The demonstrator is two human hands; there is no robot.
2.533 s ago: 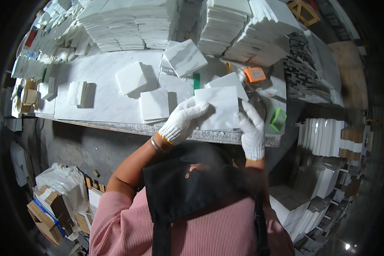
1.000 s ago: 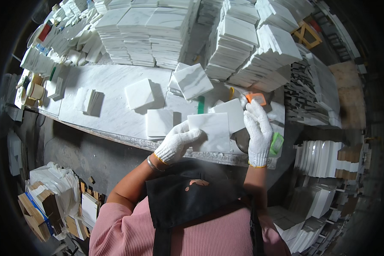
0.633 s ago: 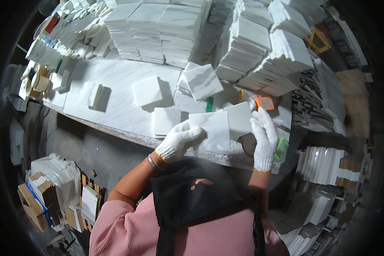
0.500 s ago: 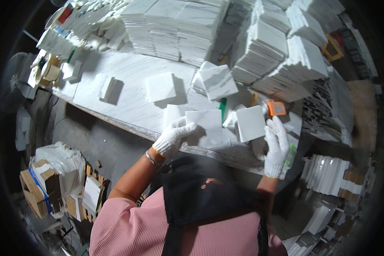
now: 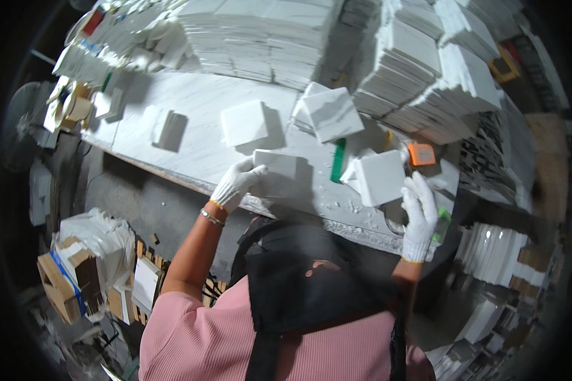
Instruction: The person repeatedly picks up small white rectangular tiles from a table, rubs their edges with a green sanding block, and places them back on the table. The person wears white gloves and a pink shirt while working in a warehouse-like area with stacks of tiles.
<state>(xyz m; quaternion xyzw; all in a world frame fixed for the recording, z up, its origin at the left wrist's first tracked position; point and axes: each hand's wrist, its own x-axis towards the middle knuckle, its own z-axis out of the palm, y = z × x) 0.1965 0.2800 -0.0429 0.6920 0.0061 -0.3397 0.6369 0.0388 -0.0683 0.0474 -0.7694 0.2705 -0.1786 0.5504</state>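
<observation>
My left hand, in a white knitted glove, grips the left side of a white marble tile near the table's front edge. My gloved right hand is beside another white tile, its fingers stretched out and nothing visible in them. That tile is propped at a tilt on smaller white pieces. A green strip lies between the two tiles. Past the right fingertips sits an orange block-shaped object, too unclear to name.
A small tile stack and a grey-veined tile lie farther back. Tall tile stacks line the table's rear, with more stacks at the right. Rolls of tape stand far left. White crumbs dot the front edge.
My left hand has moved left with its tile, which now covers the tile that lay beneath. White crumbs show where it was. The right hand keeps its place beside the propped tile.
</observation>
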